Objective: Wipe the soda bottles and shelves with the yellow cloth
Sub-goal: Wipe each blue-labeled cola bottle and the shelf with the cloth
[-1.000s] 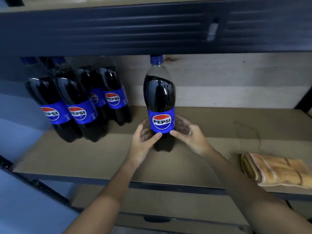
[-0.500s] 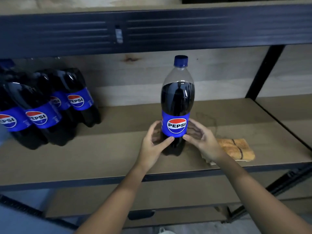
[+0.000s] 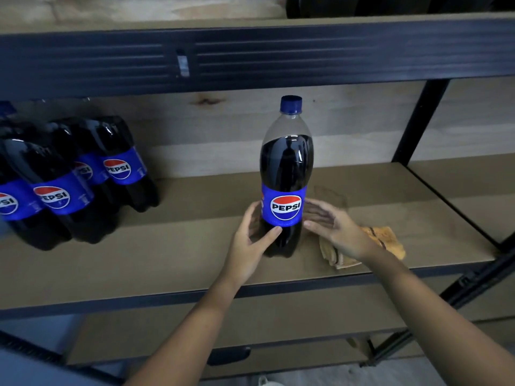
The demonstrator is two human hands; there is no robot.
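upright at the middle of the shelf board: one pepsi bottle, blue cap on, dark cola up to the shoulder, blue label facing the camera. left hand wrapped round the bottle's lower part from about 8 o'clock, thumb across the front just under the label, fingers curled behind the left side. right hand at about 4 o'clock of the bottle, fingers straight and loosely spread, tips just beside the label's right edge; cannot tell whether touching the plastic or a hair apart, gripping nothing.

folded yellow cloth flat on the same board, at 4 o'clock from the bottle and near the front edge, partly hidden under the right hand and wrist; dark stripes across the folds.

over at 9 o'clock of the held bottle, well apart: a cluster of pepsi bottles standing close together at the left end of the board, several labels turned forward, the nearest ones cut off by the picture's left edge.

above, at 12 o'clock: dark metal beam of the upper shelf, ribbed along its length. behind the bottle, pale wooden back panel. at 2 o'clock, black upright post, with another shelf board beyond it to the right. below, a lower shelf in shadow.
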